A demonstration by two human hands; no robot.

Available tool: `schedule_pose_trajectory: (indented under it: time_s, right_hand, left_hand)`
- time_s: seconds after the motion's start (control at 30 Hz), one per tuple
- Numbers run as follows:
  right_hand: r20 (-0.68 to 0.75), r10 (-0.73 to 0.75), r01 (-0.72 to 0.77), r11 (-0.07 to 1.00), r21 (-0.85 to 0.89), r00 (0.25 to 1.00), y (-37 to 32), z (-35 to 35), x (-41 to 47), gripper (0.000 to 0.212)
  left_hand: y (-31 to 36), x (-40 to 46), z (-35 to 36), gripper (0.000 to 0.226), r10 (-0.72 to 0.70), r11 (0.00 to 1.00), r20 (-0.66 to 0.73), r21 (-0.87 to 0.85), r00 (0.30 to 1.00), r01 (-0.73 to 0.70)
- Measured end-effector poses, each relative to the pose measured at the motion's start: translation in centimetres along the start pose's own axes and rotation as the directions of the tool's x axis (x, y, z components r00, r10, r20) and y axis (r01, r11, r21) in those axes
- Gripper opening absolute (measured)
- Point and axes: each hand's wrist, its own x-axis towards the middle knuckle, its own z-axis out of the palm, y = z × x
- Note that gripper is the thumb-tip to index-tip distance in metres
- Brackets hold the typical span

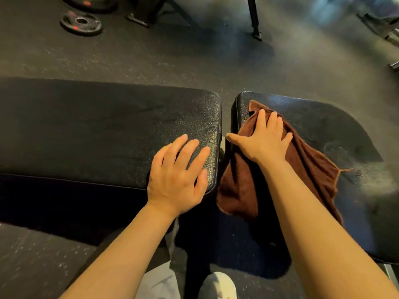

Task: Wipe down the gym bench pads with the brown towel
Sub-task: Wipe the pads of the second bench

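right hand presses brown towel flat (fingers straight), left hand open on pad.

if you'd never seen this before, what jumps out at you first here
First the brown towel, spread on the right bench pad with the right hand pressing flat on it; part of it hangs over the near edge. Next the left hand, resting open on the corner of the long left bench pad. Far left on the floor lies a weight plate.
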Motion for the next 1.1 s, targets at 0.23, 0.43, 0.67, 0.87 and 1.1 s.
schedule_pose_trajectory:
  time_s: [0.23, 0.43, 0.67, 0.87, 1.1]
  right_hand:
    - [0.162, -0.171, 0.160, 0.984, 0.082, 0.972, 1.9, -1.0, -5.1, 0.115]
    - [0.087, -0.058, 0.072, 0.985, -0.157, 0.995, 1.3, 0.9, -10.7, 0.112]
    - [0.145, 0.069, -0.059, 0.995, -0.075, 0.987, -1.2, -0.5, -1.1, 0.111]
    - [0.063, 0.024, -0.019, 0.997, -0.073, 0.998, -1.1, -0.1, 0.9, 0.102]
    - [0.078, -0.174, 0.182, 0.978, -0.099, 0.982, 1.2, 0.8, -6.6, 0.103]
  left_hand:
    - [0.0, -0.2, -0.2, 0.041, -0.022, 1.000, 0.013, -0.016, 1.000, 0.022]
    - [0.2, -0.2, -0.4, 0.041, -0.065, 0.997, 0.037, -0.046, 0.997, 0.067]
    - [-0.1, -0.3, -0.2, 0.042, -0.013, 1.000, 0.005, -0.017, 1.000, 0.013]
    - [-0.2, -0.4, 0.1, 0.045, 0.001, 1.000, -0.002, 0.020, 1.000, -0.001]
    - [-0.4, -0.7, 0.0, 0.044, -0.003, 1.000, 0.008, 0.018, 1.000, 0.003]
